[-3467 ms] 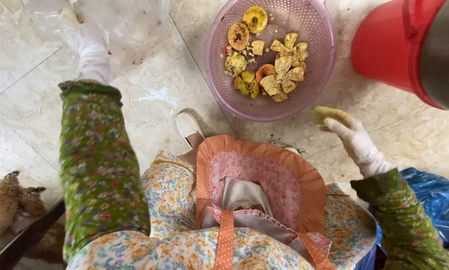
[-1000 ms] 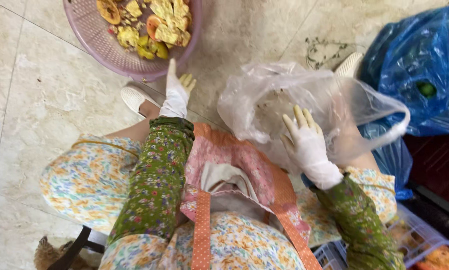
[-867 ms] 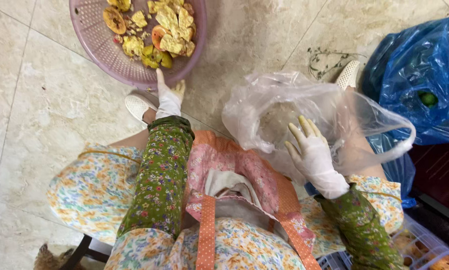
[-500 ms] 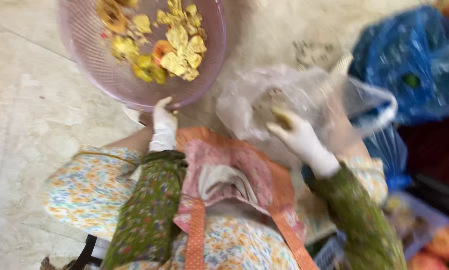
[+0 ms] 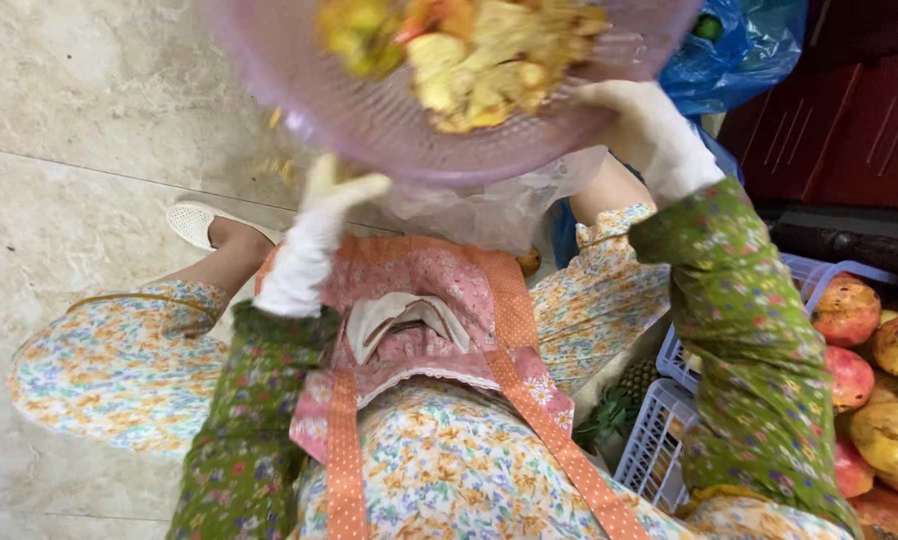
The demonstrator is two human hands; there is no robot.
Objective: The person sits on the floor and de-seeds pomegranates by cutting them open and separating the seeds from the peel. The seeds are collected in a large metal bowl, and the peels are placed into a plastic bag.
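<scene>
A pink plastic basket (image 5: 389,130) full of yellow and orange fruit peelings (image 5: 469,55) is lifted above my lap, blurred. My left hand (image 5: 314,235), in a white glove, grips its near left rim. At the right rim my right hand (image 5: 654,130), also gloved in white, holds the other side. Under the basket sits a clear plastic bag (image 5: 489,205) on my lap, partly hidden by it. I wear a pink apron (image 5: 419,320) over flowered clothes with green flowered sleeves.
A blue plastic bag (image 5: 744,50) lies at the upper right. A lavender crate (image 5: 669,420) beside my right leg holds red and yellow fruit (image 5: 874,370). My white shoe (image 5: 199,220) rests on the beige tiled floor (image 5: 89,150). Dark red cabinet at the far right.
The basket has come off the floor and up over my lap. My right hand left the clear bag and took the basket's right rim; my left hand took the left rim.
</scene>
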